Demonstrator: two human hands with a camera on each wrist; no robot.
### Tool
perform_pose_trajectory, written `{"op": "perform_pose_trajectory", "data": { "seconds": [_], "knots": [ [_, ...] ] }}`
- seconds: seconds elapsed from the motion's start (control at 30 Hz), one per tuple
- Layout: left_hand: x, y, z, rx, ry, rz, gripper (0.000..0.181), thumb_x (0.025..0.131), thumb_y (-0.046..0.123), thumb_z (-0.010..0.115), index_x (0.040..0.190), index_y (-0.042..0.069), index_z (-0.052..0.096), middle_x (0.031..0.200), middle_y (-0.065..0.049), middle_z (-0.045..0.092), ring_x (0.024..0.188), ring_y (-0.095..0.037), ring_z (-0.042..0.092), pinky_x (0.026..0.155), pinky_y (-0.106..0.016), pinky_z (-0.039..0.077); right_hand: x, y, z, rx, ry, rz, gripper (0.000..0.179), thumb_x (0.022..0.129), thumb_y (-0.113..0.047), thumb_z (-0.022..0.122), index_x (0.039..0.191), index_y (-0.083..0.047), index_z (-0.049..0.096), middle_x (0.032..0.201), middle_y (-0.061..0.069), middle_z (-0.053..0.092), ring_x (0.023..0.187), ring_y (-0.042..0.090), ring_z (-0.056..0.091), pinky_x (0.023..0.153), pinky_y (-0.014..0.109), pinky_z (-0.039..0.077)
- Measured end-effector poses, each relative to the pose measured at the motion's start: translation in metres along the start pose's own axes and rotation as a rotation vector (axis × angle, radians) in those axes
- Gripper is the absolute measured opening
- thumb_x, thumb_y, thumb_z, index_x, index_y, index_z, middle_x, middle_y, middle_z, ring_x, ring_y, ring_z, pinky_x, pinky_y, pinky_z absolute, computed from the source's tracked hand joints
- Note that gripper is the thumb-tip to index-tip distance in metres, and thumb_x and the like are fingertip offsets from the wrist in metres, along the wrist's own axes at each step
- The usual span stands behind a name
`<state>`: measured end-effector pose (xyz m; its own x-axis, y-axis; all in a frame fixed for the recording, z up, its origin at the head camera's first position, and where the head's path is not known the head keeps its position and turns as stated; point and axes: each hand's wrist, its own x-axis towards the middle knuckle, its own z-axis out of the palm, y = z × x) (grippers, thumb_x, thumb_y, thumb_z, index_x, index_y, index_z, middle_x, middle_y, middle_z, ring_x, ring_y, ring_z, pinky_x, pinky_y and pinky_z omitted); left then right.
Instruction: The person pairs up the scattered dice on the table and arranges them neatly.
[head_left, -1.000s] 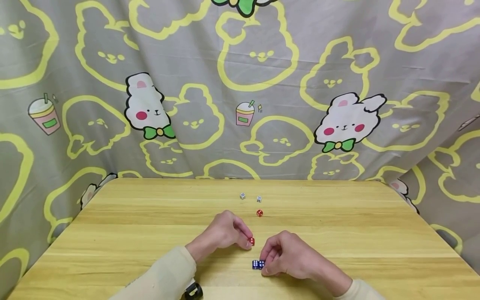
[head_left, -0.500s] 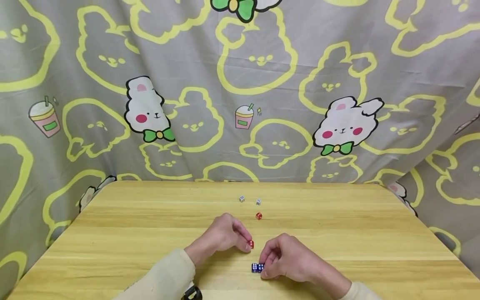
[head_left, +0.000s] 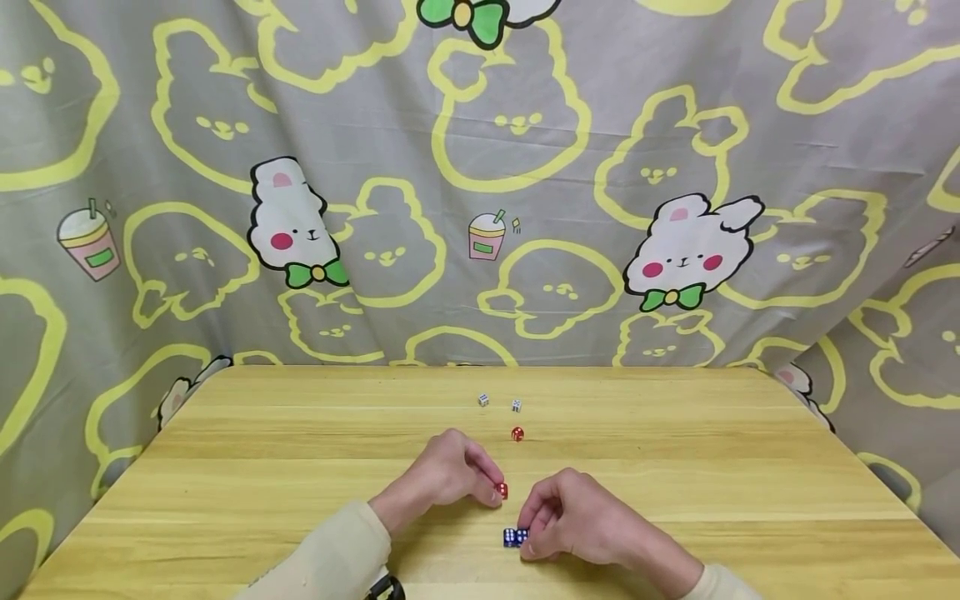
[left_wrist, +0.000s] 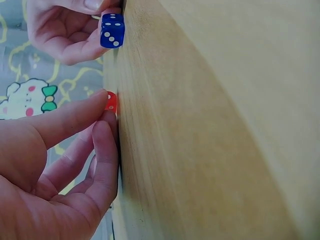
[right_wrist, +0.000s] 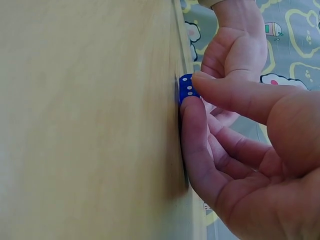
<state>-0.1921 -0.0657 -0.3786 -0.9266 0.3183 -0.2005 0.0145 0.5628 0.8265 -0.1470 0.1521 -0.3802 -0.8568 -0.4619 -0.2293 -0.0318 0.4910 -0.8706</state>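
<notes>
On the wooden table, my left hand point(head_left: 450, 471) pinches a small red die point(head_left: 502, 491) between thumb and fingers. The left wrist view shows only a sliver of that red die point(left_wrist: 111, 102) past the fingertips. Nearer to me, two blue dice stand side by side, a left one point(head_left: 510, 537) and a right one point(head_left: 522, 537). My right hand point(head_left: 577, 517) pinches the right blue die with thumb and forefinger. Seen from the right wrist, a blue die point(right_wrist: 187, 88) shows at the fingertips, down at the table surface.
Farther back, another red die point(head_left: 517, 434) lies on the table point(head_left: 300, 467). Beyond it are two white dice, one on the left point(head_left: 483, 400) and one on the right point(head_left: 516, 406). A patterned grey curtain point(head_left: 420, 150) hangs behind the table's back edge.
The head view has tilted slightly, so everything sits a little lower in the frame. Both hands and the dice keep their places on the table.
</notes>
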Motion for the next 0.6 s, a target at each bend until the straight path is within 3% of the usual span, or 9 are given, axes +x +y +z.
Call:
{"op": "perform_pose_trajectory", "data": {
  "seconds": [0.43, 0.6],
  "knots": [
    [0.000, 0.000, 0.000, -0.012, -0.001, 0.014, 0.021, 0.072, 0.004, 0.096, 0.086, 0.013, 0.082, 0.078, 0.000, 0.081, 0.073, -0.011, 0.074, 0.096, -0.039, 0.056, -0.002, -0.003, -0.007, 0.024, 0.009, -0.035, 0.021, 0.081, -0.010, 0.090, 0.093, -0.005, 0.075, 0.077, 0.002, 0.070, 0.069, 0.012, 0.063, 0.058, 0.022, 0.053],
    [-0.001, 0.000, 0.000, -0.014, 0.002, 0.010, 0.022, 0.071, 0.004, 0.096, 0.086, 0.013, 0.082, 0.079, 0.000, 0.081, 0.072, -0.011, 0.074, 0.095, -0.039, 0.057, -0.001, -0.004, -0.012, -0.030, 0.058, -0.073, 0.022, 0.082, -0.014, 0.090, 0.096, -0.006, 0.075, 0.080, 0.001, 0.069, 0.072, 0.013, 0.063, 0.060, 0.022, 0.052]
  ]
}}
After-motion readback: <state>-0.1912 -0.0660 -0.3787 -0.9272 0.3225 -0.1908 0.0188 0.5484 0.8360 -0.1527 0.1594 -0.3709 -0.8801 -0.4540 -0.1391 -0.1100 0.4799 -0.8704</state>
